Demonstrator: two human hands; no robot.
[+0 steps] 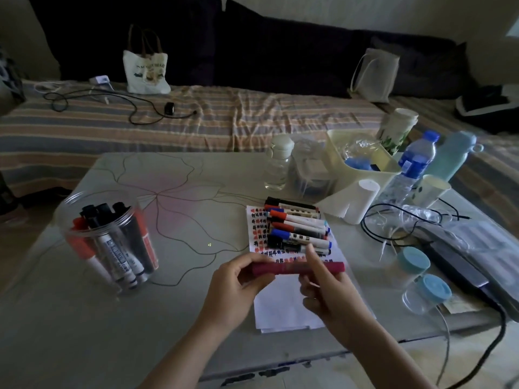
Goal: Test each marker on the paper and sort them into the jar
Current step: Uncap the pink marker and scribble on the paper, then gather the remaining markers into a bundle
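Presently, a dark red marker (297, 268) lies level between both hands, above the paper (283, 307). The left hand (233, 290) grips its left end, fingers curled over the barrel and thumb beneath. The right hand (328, 293) grips the barrel right of centre, and the marker's right end projects past its fingers. The right index finger is raised and points away from the person.

Just beyond the hands, a heap of markers (299, 227) with red, blue and black caps rests on the far end of the paper, beside rows of red and black test marks. Well to the left of the left hand stands the clear jar (109, 240), holding several markers upright, caps up.

The table (84, 318) is pale with a thin line pattern. To the right of the right hand stand two small containers with blue lids (421, 276). Beyond them are a paper roll (359, 200), a cream basket (362, 167), a water bottle (412, 164) and black cables (398, 220). Behind the table lies a striped bed (168, 122) with a white tote bag (146, 71).
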